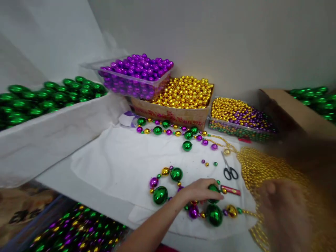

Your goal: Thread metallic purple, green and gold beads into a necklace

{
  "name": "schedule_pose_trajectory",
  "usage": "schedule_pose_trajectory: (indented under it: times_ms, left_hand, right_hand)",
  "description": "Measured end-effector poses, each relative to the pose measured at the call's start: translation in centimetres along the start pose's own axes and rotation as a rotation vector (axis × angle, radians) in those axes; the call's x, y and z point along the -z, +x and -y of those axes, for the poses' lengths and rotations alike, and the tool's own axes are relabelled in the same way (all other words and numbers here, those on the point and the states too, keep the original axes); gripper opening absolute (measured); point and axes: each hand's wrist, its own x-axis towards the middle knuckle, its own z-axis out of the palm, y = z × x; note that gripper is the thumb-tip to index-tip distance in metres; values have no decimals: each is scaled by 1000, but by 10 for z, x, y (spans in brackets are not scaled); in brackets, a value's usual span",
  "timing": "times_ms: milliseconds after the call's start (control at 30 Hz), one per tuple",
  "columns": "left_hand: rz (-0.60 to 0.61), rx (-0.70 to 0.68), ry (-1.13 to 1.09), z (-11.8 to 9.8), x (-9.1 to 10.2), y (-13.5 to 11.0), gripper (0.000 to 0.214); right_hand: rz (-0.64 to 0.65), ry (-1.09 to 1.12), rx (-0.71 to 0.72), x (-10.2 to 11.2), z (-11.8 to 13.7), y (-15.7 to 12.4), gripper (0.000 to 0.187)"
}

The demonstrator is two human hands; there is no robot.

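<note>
a: what sat nearest the lens?
b: the right hand [282, 206], blurred, at the near right corner of the white cloth [118, 164], over the gold strands [262, 168]. i couldn't tell whether its fingers were closed.
a: and the other?
b: the left hand [201, 191] had its fingertips pinched on a green bead [214, 189] of the mixed strand [214, 214] by the cloth's near edge, with a red tube [231, 190] and scissors [230, 171] just beside.
a: how far along?
b: partway, i'd judge. several beads were strung, loose beads [207, 163] lay mid-cloth, and a second strand [168, 131] ran along the far edge.
</note>
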Motion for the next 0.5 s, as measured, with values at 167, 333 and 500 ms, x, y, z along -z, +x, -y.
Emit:
schedule_pose_trajectory:
  times_ms: [167,333,500]
  left_hand:
    - [163,-25,205,-5,5,10,54]
    - [-16,-69,261,-21,51,54,35]
    - [-490,46,387,-25,95,110,29]
  right_hand:
    - [-42,122,-81,13,-3,8,24]
    - [153,138,-311,20,-38,-2,25]
    - [240,174,-521,24,-71,-20,29]
